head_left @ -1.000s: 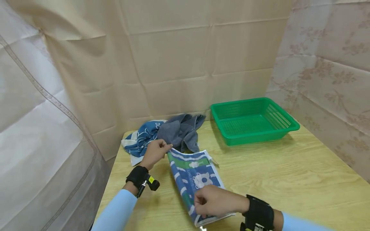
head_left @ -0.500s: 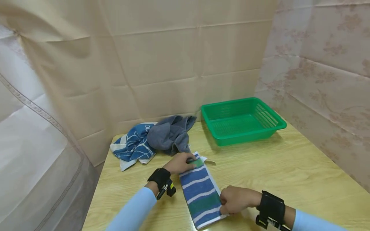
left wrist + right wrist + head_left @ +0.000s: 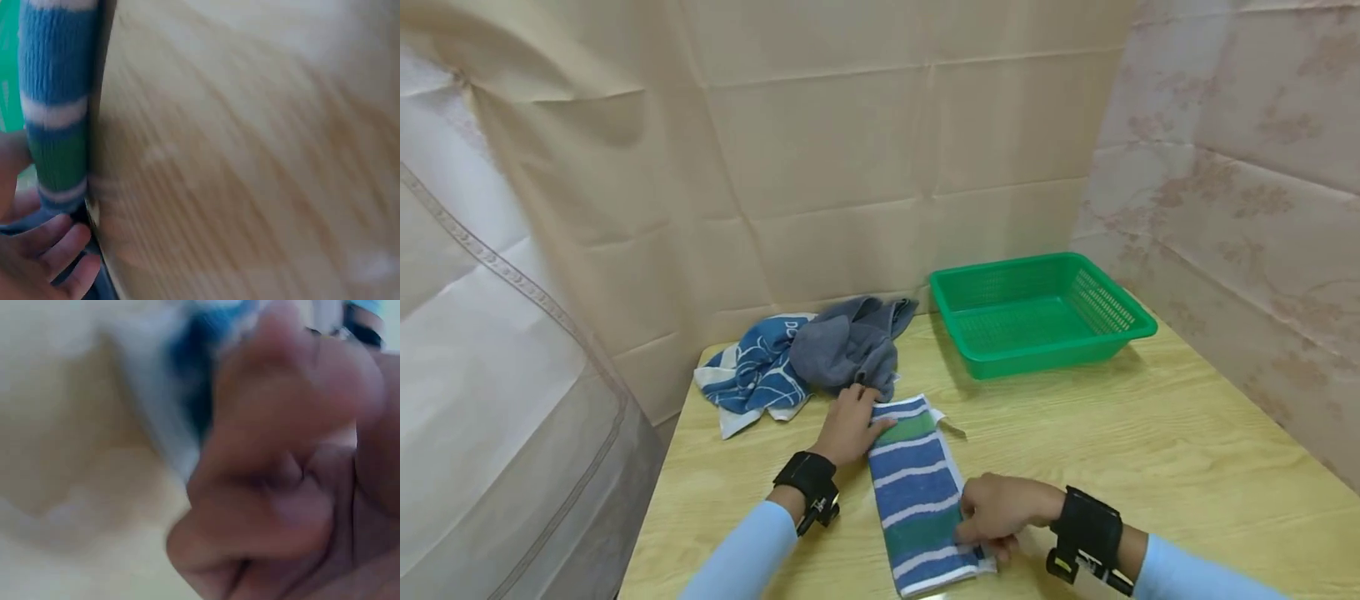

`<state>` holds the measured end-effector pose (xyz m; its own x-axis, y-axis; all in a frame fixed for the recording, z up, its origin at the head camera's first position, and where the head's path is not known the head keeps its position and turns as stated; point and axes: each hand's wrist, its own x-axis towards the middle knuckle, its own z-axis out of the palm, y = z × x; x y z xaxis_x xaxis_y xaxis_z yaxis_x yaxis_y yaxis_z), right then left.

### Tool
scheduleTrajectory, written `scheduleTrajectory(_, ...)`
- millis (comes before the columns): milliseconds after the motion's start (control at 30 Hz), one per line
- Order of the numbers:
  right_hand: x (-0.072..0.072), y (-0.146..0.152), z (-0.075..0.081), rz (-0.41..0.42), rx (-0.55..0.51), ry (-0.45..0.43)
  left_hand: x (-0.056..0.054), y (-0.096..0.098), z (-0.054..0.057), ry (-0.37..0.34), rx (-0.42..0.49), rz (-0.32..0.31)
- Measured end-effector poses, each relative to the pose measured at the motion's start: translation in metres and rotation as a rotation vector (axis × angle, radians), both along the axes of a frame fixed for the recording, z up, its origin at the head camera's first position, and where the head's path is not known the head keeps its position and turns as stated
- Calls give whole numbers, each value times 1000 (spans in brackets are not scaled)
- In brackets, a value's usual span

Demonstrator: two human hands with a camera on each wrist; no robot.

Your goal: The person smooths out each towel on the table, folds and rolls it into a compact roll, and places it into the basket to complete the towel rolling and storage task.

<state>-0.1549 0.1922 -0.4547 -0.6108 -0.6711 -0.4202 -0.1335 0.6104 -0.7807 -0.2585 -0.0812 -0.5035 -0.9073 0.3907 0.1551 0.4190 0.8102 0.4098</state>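
A folded towel [image 3: 917, 500] with blue, green and white stripes lies lengthwise on the table before me. At its far left corner my left hand [image 3: 847, 427] rests with the thumb on top. In the left wrist view, the other fingers [image 3: 65, 250] lie loosely against the towel's end. By the near right edge, my right hand [image 3: 1003, 510] has curled fingers and pinches the towel's edge. The right wrist view is blurred, and the fingertips' contact is partly hidden there.
A green plastic basket [image 3: 1045, 362] stands at the back right of the wooden table [image 3: 1150, 450]. Behind my left hand lie a crumpled grey towel [image 3: 842, 346] and a blue-and-white towel [image 3: 760, 367]. Cloth curtains [image 3: 820, 167] hang behind and beside the table.
The towel was folded over leftward, hiding its bear print and leaving stripes on top. My left hand went from pinching the far left corner to resting on it; my right hand shifted right.
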Motion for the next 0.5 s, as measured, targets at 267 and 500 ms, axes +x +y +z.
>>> scheduleTrajectory(267, -99, -53, -4, -198, 55, 695, -5, -25, 1, -69, 98, 80)
scheduleTrajectory(500, -141, -80, -25, -118, 194, 620, -3, -28, 1, -125, 118, 62)
